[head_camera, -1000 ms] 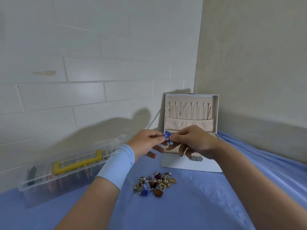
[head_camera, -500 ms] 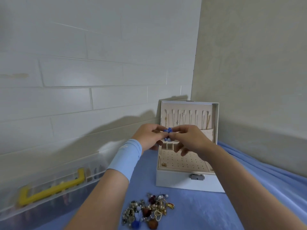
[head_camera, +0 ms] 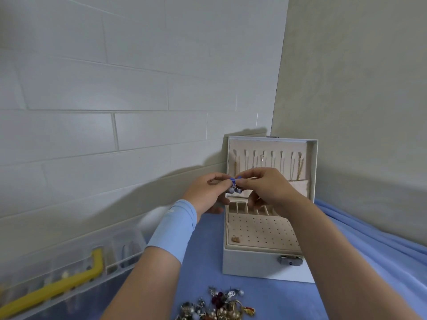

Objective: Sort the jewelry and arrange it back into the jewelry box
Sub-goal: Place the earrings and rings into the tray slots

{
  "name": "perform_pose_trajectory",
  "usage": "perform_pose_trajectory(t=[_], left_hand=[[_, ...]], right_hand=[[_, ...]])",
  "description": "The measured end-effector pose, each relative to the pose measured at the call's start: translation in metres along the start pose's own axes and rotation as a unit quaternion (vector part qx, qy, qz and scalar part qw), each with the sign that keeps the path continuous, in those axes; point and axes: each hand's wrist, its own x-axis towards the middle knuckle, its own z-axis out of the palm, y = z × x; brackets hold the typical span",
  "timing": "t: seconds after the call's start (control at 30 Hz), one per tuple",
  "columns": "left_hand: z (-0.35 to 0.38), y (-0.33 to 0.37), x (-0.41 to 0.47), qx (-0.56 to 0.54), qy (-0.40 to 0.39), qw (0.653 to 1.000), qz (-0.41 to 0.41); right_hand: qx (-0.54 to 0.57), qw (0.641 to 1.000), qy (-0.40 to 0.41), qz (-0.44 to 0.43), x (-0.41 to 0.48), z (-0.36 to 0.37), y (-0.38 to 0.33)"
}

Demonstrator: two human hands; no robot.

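Blue trinket point(head_camera: 234, 185) in left-hand point(head_camera: 208, 192), right-hand point(head_camera: 270, 190) pinch

one head-worn view faces forward and slightly down into the far wall corner point(head_camera: 279, 88). the left hand point(head_camera: 208, 192) and right hand point(head_camera: 269, 188), pinching a blue earring point(head_camera: 233, 181), sit close, mid-frame; the jewelry box point(head_camera: 249, 262) just beyond, right of centre.

place: plain room corner | white tiled wall point(head_camera: 138, 88) | beige plaster wall point(head_camera: 358, 88) | blue cloth-covered surface point(head_camera: 381, 262)

Jewelry pile point(head_camera: 218, 307) cut by bottom edge, plastic organizer point(head_camera: 120, 255) blurred, blue trinket point(head_camera: 234, 185) indistinct
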Motion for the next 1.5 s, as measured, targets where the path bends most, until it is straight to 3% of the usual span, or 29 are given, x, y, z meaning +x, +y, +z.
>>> perform_pose_trajectory(t=[0.13,0.4,0.53,0.6,0.67,0.83,1.0,1.2,1.3,1.5], left_hand=[[-0.001,-0.004,0.002,0.038,-0.018,0.999,-0.014],[0.003,-0.004,0.003,0.022,0.018,0.999,-0.023],[0.008,-0.008,0.006,0.089,0.029,0.996,0.004],[0.005,-0.009,0.007,0.189,0.025,0.981,0.031],[0.001,-0.008,0.008,0.277,0.034,0.959,0.048],[0.0,-0.016,0.012,0.244,0.052,0.968,0.03],[0.003,-0.023,0.014,0.292,-0.005,0.956,0.01],[0.002,-0.025,0.01,0.279,-0.024,0.96,0.002],[0.002,-0.027,0.011,0.294,-0.038,0.955,0.011],[0.002,-0.027,0.009,0.332,-0.049,0.942,0.006]], right_hand=[[-0.012,1.0,0.002,0.001,0.001,0.001,0.003],[-0.024,0.998,-0.011,-0.053,0.0,0.0,0.005],[-0.037,0.999,-0.022,-0.02,0.0,-0.004,0.008],[-0.047,0.999,-0.024,-0.004,0.0,-0.005,0.01],[-0.077,0.997,-0.005,-0.005,0.001,-0.004,0.013],[-0.215,0.975,0.059,-0.012,0.009,0.016,0.02],[-0.312,0.947,0.078,-0.026,0.013,0.03,0.025],[-0.393,0.918,0.051,0.001,0.014,0.025,0.028],[-0.351,0.934,0.058,-0.027,0.014,0.015,0.023],[-0.389,0.92,-0.039,-0.014,0.008,0.014,0.02]])
